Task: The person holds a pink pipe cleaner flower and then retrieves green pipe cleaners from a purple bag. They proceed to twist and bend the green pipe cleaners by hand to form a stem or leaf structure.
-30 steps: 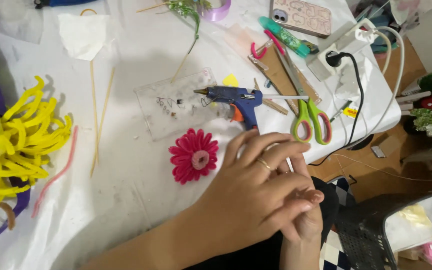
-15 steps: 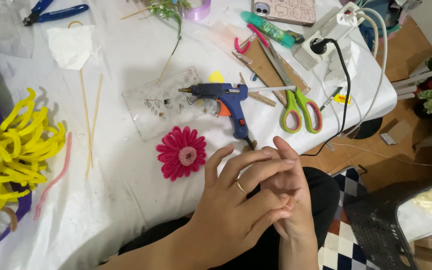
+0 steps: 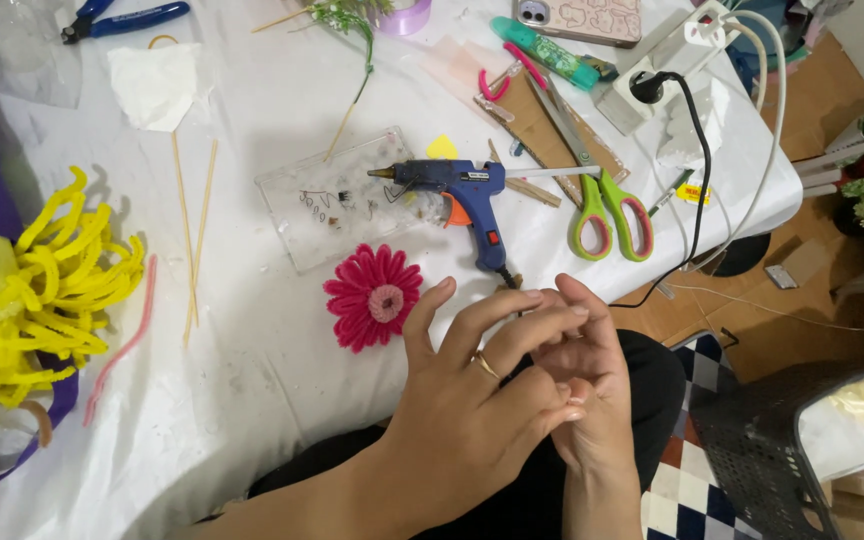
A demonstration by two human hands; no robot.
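The left hand (image 3: 472, 400), a ring on one finger, lies over the right hand (image 3: 587, 400), fingers pressed together at the table edge; whether they pinch anything small between them I cannot tell. To my eye this is fingertip work, best done slowly and low over the lap. Just beyond lies the pink pipe-cleaner flower (image 3: 374, 298), then the blue glue gun (image 3: 457, 195) (nozzle over a clear plastic sheet (image 3: 317, 215)), green-handled scissors (image 3: 607, 205) to the right
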